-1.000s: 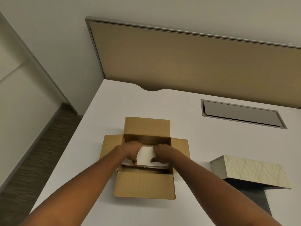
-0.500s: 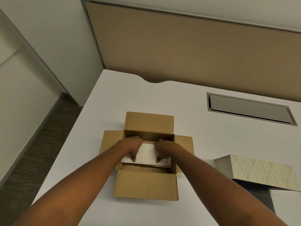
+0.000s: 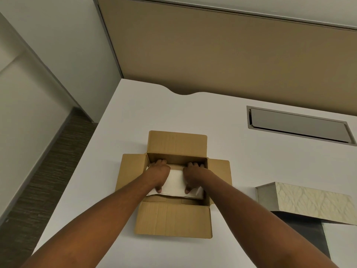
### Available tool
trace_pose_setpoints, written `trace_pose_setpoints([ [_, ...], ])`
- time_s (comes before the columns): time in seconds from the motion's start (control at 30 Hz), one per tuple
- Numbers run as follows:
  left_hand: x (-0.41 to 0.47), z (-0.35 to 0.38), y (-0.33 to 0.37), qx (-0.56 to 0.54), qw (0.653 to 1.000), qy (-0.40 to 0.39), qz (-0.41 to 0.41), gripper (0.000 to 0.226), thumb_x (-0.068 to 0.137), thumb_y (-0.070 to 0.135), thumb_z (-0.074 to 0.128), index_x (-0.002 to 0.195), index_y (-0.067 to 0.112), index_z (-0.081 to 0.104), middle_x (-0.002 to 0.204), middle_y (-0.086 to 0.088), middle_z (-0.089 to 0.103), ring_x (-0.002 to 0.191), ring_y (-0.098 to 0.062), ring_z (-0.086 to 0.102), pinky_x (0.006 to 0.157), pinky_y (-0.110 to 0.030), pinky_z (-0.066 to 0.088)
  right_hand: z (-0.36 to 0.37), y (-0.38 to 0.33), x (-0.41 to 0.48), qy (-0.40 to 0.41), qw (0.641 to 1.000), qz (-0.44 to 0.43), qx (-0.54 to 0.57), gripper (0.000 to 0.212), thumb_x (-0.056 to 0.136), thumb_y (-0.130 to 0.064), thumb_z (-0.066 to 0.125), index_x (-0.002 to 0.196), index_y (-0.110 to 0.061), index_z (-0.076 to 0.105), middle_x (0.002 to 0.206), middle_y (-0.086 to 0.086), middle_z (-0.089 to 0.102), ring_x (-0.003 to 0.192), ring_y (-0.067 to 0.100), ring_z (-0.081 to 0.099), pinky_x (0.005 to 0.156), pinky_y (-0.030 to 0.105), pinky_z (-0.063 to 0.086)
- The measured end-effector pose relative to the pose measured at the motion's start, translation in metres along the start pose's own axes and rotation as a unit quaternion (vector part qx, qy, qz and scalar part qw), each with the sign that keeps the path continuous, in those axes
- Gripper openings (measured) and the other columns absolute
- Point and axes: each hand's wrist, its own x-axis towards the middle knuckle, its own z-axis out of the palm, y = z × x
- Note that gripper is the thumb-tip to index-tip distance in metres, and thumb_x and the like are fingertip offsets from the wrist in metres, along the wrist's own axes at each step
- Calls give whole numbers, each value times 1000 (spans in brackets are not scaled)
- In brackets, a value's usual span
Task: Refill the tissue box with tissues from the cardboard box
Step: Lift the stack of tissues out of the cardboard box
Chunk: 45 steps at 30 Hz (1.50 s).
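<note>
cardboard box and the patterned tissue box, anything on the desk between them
Nothing: in the head view only bare white desk separates the cardboard box from the tissue box to its right.

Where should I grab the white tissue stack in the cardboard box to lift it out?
Grip the tissue stack by its two short ends, coming straight down from above. It lies flat and long across the open cardboard box, whose walls block any sideways reach. The left hand and right hand already span it, fingers at the far edge, thumbs at the near edge.
</note>
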Motion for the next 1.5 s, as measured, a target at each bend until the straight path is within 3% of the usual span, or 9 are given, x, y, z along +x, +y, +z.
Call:
trace_pose_setpoints([
  [0.2,-6,6,2,3,1000,2,-16,84,67,18,84,135,5,36,148,-16,27,135,-33,30,114,-44,29,4,-5,-3,-1,1000,7,30,94,79,-34,76,148,-4,21,155,21,22,137,39,31,114,49,32],
  [0.37,-8,8,2,25,1000,-4,-4,83,67,24,84,133,6,36,137,-15,46,126,-30,45,111,-43,31,9,-4,-5,14,996,1,89,84,74,-29,81,140,-4,34,137,17,51,120,33,54,102,42,46],
  [0.53,-14,2,-15,-58,997,21,52,83,67,30,83,134,14,37,140,-8,47,126,-25,44,108,-35,33,11,5,-6,17,991,-9,134,82,67,-32,86,133,-11,43,131,11,57,114,29,58,97,38,50],
  [0.63,-18,-1,-23,-97,992,11,78,79,67,28,83,132,15,40,138,-5,49,122,-22,47,101,-33,41,10,8,-5,11,991,-25,131,79,67,-37,85,131,-12,46,128,10,58,110,26,58,93,35,50],
  [1.03,-11,-5,-28,-118,989,-25,89,74,62,30,85,123,15,45,128,-5,47,111,-19,47,92,-30,45,3,17,1,-17,987,-77,139,80,61,-43,87,128,-15,50,126,7,60,110,24,57,90,34,51],
  [1.23,-14,-2,-33,-189,976,-5,105,75,61,31,85,125,20,46,128,-2,52,111,-16,51,86,-24,42,-4,24,-11,0,970,-178,164,73,64,-53,80,125,-22,53,122,2,49,107,18,48,87,30,47],
  [1.33,-18,-1,-34,-226,968,28,106,75,60,34,85,125,23,48,125,2,53,110,-14,50,87,-24,43,-10,28,-18,3,960,-192,201,66,68,-51,79,120,-18,56,112,-3,53,101,15,51,84,27,50],
  [1.5,-23,-3,-37,-262,959,43,101,74,58,31,86,122,26,50,121,5,54,107,-11,51,87,-25,46,-17,29,-23,-18,954,-197,225,62,73,-45,78,121,-14,55,116,5,59,105,21,56,84,28,50],
])
